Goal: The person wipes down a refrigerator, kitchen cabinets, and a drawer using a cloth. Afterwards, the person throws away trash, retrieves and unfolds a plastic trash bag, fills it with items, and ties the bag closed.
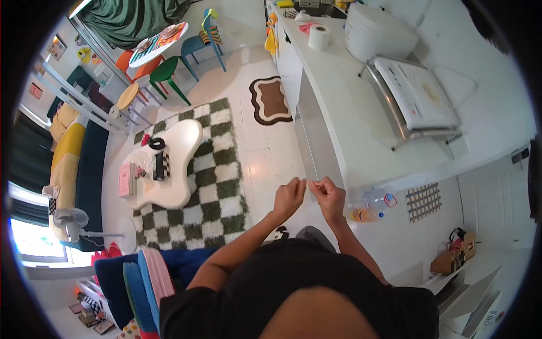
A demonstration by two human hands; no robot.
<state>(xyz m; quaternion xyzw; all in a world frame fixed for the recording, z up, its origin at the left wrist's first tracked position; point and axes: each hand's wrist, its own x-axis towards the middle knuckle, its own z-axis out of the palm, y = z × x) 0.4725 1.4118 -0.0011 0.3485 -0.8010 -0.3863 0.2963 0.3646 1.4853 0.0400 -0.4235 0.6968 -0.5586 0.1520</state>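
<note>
In front of my body, my left hand (289, 198) and my right hand (329, 198) are raised close together, fingertips almost meeting. Both are closed in a pinch, thumbs against fingers. Whatever they may hold between the fingertips is too small to make out. Just right of and below my right hand, a clear plastic bottle (374, 198) and a bottle with orange contents (364, 215) are on the floor. The white counter (361, 135) rises ahead and to the right of my hands.
A paper roll (319, 38), a white appliance (375, 31) and a hotplate on a metal rack (420, 93) occupy the counter. Left, a white low table (180, 189) sits on a checkered rug (223, 169). A brown mat (271, 100) lies ahead; bags (451, 257) stand right.
</note>
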